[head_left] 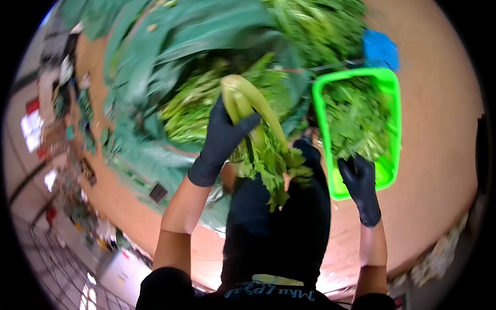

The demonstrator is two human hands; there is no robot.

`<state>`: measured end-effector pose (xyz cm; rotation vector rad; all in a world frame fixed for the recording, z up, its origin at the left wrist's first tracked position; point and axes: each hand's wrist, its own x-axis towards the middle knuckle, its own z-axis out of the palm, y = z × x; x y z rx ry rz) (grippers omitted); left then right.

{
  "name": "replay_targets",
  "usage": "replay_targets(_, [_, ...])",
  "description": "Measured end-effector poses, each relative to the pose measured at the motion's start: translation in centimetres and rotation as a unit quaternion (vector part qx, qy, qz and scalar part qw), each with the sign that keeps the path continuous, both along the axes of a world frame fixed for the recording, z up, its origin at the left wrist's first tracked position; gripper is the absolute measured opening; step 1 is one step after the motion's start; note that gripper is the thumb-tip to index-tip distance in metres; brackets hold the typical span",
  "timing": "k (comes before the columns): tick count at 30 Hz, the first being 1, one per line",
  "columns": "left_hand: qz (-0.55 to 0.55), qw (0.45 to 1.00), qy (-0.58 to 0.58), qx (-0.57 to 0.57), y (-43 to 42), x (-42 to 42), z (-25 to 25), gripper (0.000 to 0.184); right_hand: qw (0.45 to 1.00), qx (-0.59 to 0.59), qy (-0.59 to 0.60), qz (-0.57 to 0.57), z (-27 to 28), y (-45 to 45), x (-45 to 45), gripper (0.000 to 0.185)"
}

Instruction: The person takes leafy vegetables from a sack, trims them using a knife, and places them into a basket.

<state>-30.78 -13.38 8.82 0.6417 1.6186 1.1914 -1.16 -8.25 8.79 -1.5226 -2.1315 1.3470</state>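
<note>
My left hand (225, 135), in a black glove, is closed around a bunch of celery (254, 103). Its pale stalk base points up and its leaves hang down over my dark trousers. My right hand (360, 178), also gloved in black, reaches over the near end of a bright green plastic basket (395, 132). Its fingers are curled against the loose green leaves (356, 111) inside; whatever they grip is hidden. Beyond my left hand, an opened green plastic sack (155, 67) holds more celery (191, 106).
Another pile of leafy greens (323, 26) lies at the top, next to a blue container (381, 49) just behind the basket. A small dark square object (158, 192) is on the tan floor (434, 155) at left. Assorted clutter (67, 150) lines the left edge.
</note>
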Motion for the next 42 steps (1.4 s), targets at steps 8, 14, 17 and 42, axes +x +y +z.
replay_targets(8, [-0.406,0.906,0.119,0.011,7.4,23.4,-1.8,0.047,0.985,0.142,-0.100,0.003,1.5,4.2,12.7,0.017])
replay_targets(14, [-0.475,0.870,0.124,0.044,7.9,32.7,-2.7,0.043,0.977,0.067,-0.193,-0.061,0.3,1.7,21.3,0.016])
replay_targets(17, [-0.520,0.850,0.083,0.029,8.1,35.5,-3.7,0.043,0.977,0.038,-0.174,-0.115,-3.4,-0.3,25.5,0.019])
replay_targets(42, [-0.554,0.832,-0.003,-0.009,13.5,37.9,-12.0,0.035,0.921,-0.177,0.143,-0.317,-7.7,4.0,27.0,0.029])
